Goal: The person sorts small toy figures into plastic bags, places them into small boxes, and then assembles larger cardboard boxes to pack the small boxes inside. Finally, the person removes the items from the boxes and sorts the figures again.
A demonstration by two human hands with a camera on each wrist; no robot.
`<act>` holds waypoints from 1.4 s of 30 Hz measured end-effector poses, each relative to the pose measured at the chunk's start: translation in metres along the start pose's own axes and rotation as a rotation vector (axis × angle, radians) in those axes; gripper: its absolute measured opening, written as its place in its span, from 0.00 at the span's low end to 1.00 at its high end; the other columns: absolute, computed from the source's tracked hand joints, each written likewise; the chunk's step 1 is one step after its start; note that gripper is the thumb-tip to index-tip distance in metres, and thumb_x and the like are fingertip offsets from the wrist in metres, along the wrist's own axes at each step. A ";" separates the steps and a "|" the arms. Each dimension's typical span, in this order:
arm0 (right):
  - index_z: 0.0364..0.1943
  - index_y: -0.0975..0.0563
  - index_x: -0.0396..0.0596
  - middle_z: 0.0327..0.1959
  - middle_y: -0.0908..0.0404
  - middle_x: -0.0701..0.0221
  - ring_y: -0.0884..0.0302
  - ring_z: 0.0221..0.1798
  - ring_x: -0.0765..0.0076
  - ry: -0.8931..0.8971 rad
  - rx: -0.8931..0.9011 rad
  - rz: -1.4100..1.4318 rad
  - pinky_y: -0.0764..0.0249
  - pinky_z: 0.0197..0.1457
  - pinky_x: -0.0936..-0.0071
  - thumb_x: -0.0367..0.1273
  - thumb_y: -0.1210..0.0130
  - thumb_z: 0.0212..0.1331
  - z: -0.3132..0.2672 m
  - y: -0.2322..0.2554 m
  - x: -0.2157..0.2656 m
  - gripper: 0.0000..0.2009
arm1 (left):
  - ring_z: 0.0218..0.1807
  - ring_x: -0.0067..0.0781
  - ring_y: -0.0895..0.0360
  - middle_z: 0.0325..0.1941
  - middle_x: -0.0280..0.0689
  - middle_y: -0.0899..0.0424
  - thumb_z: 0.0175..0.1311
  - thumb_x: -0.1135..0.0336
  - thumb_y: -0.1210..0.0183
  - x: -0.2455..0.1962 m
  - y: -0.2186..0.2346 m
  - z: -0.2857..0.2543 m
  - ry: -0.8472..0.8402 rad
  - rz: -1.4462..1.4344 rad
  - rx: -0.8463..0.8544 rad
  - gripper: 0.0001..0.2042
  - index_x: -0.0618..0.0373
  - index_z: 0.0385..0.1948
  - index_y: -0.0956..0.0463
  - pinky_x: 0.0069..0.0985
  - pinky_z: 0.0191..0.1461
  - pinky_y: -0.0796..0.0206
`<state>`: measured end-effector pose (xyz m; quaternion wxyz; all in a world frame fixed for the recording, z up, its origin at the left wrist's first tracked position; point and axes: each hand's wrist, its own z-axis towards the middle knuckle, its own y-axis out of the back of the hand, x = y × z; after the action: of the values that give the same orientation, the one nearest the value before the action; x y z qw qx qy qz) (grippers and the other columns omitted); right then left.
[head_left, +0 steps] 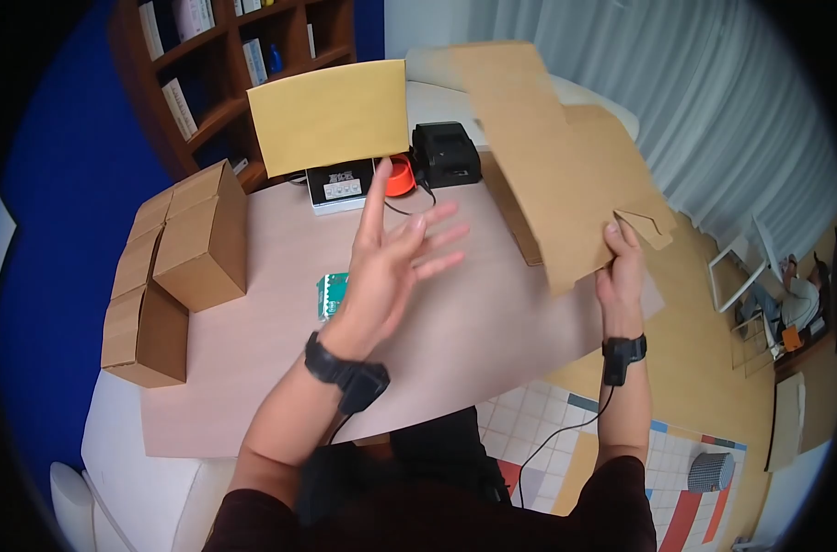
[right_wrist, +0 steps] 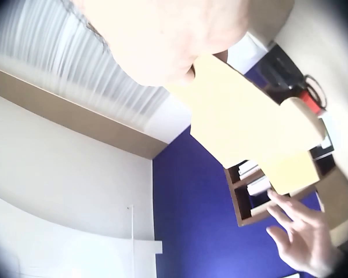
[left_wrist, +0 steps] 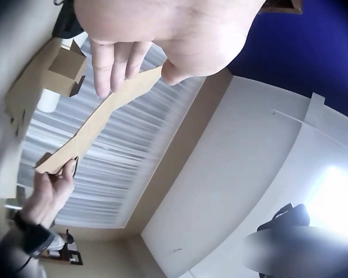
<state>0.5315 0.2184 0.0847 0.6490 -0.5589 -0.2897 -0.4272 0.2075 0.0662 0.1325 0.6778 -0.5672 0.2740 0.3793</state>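
My right hand grips the lower edge of a flat, creased brown cardboard piece, its thumb on the near face beside a cut tab. The piece is raised above the table's right side. My left hand is in the air over the middle, fingers spread, holding nothing. A green packet lies on the table, partly behind the left wrist. In the left wrist view the cardboard runs up from the right hand, behind the left hand. The right wrist view shows the cardboard beyond the right hand.
Closed brown boxes stand on the table's left. At the back are a yellow panel, a white-and-black device, a red-orange ring-shaped object and a black machine. Another carton is partly hidden behind the cardboard.
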 end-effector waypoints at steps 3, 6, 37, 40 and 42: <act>0.71 0.27 0.32 0.68 0.20 0.59 0.20 0.67 0.63 0.004 -0.067 -0.067 0.22 0.69 0.70 0.25 0.44 0.75 0.050 0.027 -0.022 0.23 | 0.65 0.52 0.17 0.68 0.57 0.21 0.84 0.64 0.48 0.012 0.028 -0.030 0.086 0.089 -0.073 0.34 0.41 0.85 0.54 0.47 0.67 0.21; 0.71 0.26 0.35 0.62 0.16 0.62 0.16 0.60 0.65 -0.064 -0.175 -0.265 0.19 0.60 0.72 0.26 0.44 0.74 0.092 0.062 -0.077 0.23 | 0.62 0.49 0.15 0.63 0.55 0.17 0.83 0.61 0.47 0.023 0.069 -0.066 0.165 0.091 -0.207 0.30 0.48 0.83 0.45 0.44 0.64 0.19; 0.56 0.15 0.40 0.48 0.10 0.50 0.12 0.52 0.42 0.342 0.646 -1.325 0.18 0.59 0.53 0.28 0.35 0.60 -0.054 -0.119 -0.094 0.19 | 0.62 0.56 0.17 0.58 0.50 0.14 0.75 0.66 0.40 -0.085 0.215 -0.163 -0.468 1.528 -0.846 0.19 0.59 0.65 0.23 0.41 0.68 0.26; 0.67 0.22 0.45 0.65 0.21 0.45 0.24 0.69 0.38 0.597 0.992 -1.192 0.29 0.73 0.50 0.29 0.30 0.56 -0.106 -0.169 -0.120 0.31 | 0.67 0.59 0.22 0.65 0.54 0.19 0.75 0.66 0.40 -0.103 0.231 -0.140 -0.652 1.886 -0.863 0.19 0.58 0.65 0.22 0.45 0.71 0.29; 0.69 0.24 0.47 0.69 0.25 0.44 0.30 0.74 0.36 0.615 1.071 -1.146 0.33 0.76 0.48 0.30 0.29 0.54 -0.132 -0.196 -0.128 0.34 | 0.70 0.60 0.25 0.68 0.54 0.22 0.75 0.65 0.40 -0.114 0.249 -0.124 -0.649 1.941 -0.832 0.19 0.56 0.65 0.21 0.48 0.73 0.32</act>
<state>0.2861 0.1171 0.0413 0.5591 0.1993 -0.5026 -0.6286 -0.0548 -0.0607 0.0586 -0.1119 -0.1685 0.2630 0.9434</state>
